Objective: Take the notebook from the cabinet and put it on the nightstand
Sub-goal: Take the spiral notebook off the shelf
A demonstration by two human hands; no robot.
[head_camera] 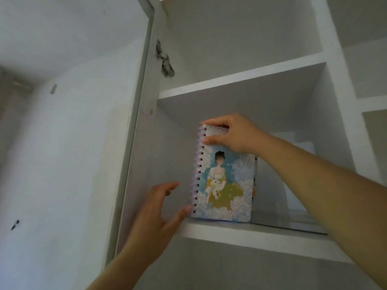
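Observation:
A spiral-bound notebook [225,185] with a blue flowery cover and a drawn figure stands upright on a shelf [251,235] of the white cabinet. My right hand [230,133] pinches its top edge, thumb in front and fingers over the top. My left hand [157,208] is spread open just left of the notebook, its thumb tip touching the lower part of the spiral binding. The notebook's bottom edge rests on or just above the shelf board; I cannot tell which.
The open cabinet door [134,143] stands on the left with a metal hinge [165,59] near its top. Another shelf board [240,78] lies above the notebook. A pale boxy object [297,185] sits behind my right forearm. More compartments lie to the right.

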